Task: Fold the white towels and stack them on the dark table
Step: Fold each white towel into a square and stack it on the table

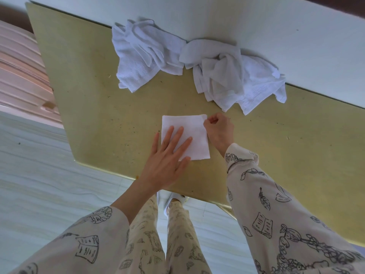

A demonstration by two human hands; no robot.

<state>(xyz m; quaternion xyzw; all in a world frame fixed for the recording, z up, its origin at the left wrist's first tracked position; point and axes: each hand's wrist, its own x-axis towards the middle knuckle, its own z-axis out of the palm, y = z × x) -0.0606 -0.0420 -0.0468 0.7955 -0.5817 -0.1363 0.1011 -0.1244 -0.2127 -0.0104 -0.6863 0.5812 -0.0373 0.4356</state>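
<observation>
Folded towel (185, 133): white, square, lying flat on the table (98, 107), close to its near edge; serves as reference for all entries below. Left hand (167, 157): laid palm down over the near-left part of the folded towel, fingers (177, 138) straight and slightly spread, pressing the cloth flat, with the thumb extending onto the cloth near its front edge. Right hand (219, 129): at the right edge of the folded towel, toward its far corner; fingers curled in, thumb and fingertips pinching the cloth edge. Unfolded towels (189, 62): white, crumpled in a loose heap, well beyond the folded towel at the far edge of the table, against the pale wall (256, 20). Sleeves (266, 204): cream, printed with dark line drawings, nearer the viewer than the folded towel. Floor (39, 165): pale, left of and below the table.
</observation>
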